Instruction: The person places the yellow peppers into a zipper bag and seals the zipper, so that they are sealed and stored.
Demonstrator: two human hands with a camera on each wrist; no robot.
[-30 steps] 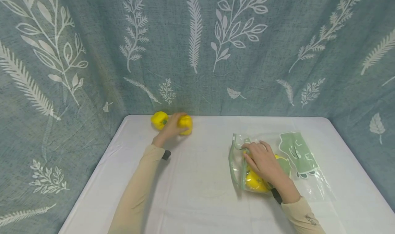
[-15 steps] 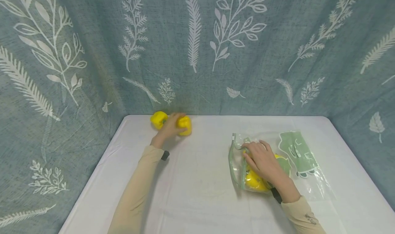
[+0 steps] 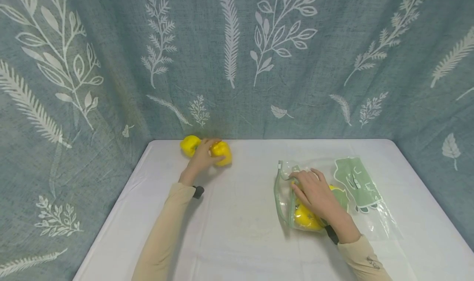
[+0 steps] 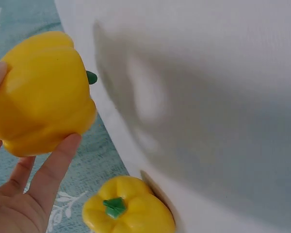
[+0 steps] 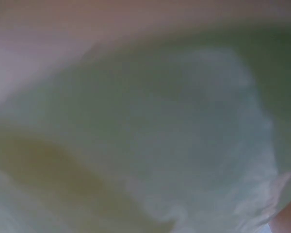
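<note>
In the head view my left hand grips a yellow bell pepper near the far edge of the table. The left wrist view shows that pepper between thumb and fingers, its green stem sticking out, off the cloth. A second yellow bell pepper lies just left of the hand. Over on the right, my right hand holds the rim of a clear zip bag with green print, its mouth gaping leftward. Yellow peppers show inside, partly hidden by the hand. The right wrist view is blurred, mostly green film.
A white cloth covers the table. Blue-green curtains with white leaf patterns hang behind it and at both sides. The bag's flat end lies toward the table's right side.
The pepper in my left hand has tilted and shifted slightly toward me, along with the hand. My right hand and the bag have stayed in place.
</note>
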